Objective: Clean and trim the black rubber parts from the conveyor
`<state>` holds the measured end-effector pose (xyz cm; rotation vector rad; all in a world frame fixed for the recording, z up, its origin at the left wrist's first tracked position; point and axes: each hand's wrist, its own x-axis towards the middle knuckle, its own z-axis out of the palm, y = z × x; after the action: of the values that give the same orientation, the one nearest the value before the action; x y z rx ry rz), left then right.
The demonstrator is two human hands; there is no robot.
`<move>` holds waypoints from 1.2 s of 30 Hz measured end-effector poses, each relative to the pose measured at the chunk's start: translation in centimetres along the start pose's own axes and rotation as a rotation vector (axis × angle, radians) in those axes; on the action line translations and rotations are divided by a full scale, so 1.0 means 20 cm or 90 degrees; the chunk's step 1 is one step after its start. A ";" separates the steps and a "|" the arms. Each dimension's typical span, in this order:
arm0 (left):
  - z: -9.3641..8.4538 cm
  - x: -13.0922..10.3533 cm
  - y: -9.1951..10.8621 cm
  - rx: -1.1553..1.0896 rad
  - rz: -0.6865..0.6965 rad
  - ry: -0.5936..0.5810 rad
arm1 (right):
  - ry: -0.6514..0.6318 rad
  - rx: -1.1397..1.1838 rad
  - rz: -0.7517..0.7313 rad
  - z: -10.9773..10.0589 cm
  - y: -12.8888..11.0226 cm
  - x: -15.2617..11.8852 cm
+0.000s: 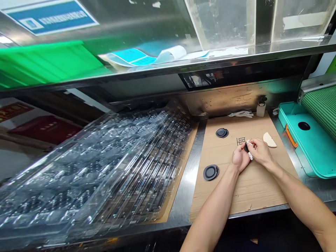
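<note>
Black part (pixel 246 147), smooth, rounded edge, held over the middle of the cardboard sheet (pixel 252 190). Left hand (pixel 240 158): grip curled around the part. Right hand (pixel 258 151): grip pinched tight on a crumpled white cloth (pixel 250 155) against it. Near dark disc (pixel 210 172) and far dark disc (pixel 222 132), both ridged, lie on the sheet's left side; cream half-round pad (pixel 269 139), straight-edged, on its right. Glossy clear plastic trays (pixel 105 157) left of the sheet, steel tabletop (pixel 185 189) strip between. Teal plastic bin (pixel 315 150) beyond its right edge. Room to move between discs and left hand; pad sits just beside right hand.
</note>
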<state>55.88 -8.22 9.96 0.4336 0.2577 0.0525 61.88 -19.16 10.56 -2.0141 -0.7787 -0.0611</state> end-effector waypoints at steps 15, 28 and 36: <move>-0.08 0.00 0.15 -0.047 0.012 0.015 | -0.179 -0.062 0.025 -0.23 -0.02 0.05; -0.05 0.01 0.16 -0.090 0.007 0.062 | -0.090 -0.433 0.093 -0.33 0.14 0.11; -0.04 0.01 0.08 -0.019 0.047 0.030 | -0.144 -0.264 -0.161 -0.02 -0.15 -0.05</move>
<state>55.90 -6.38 9.79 0.4127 0.2868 0.1393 59.59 -18.93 12.71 -2.3253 -1.2457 -0.1524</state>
